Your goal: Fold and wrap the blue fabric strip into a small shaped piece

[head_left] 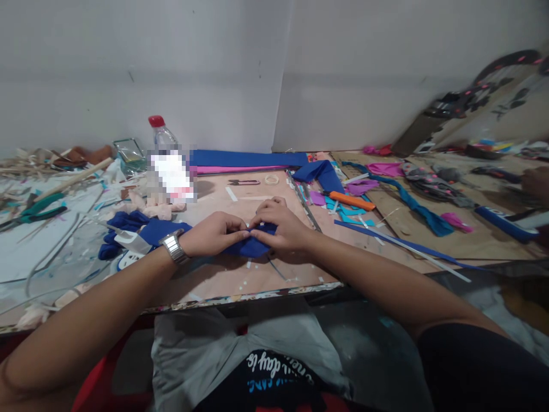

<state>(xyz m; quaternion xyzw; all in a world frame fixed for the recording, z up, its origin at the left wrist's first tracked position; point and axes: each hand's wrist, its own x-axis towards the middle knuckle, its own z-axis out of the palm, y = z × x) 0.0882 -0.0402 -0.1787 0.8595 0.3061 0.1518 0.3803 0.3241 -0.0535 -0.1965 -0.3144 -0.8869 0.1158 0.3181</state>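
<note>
Pinching blue cloth (pixel 251 248) between left hand (pixel 214 233) and right hand (pixel 285 229), so this bit's probably unfinished, with a blue strip (pixel 249 159) lying untouched on the surface (pixel 223 280).

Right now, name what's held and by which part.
Blue cloth, pinched by the left hand and right hand where they meet; whether at an edge or fold, I can't tell.

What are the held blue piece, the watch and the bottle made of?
Blue piece: probably fabric, matte; it creases softly and shows no gloss.
Watch: looks like metal, shiny; bright silvery band.
Bottle: likely clear plastic, glossy; see-through upper part, though glass isn't ruled out.
</note>
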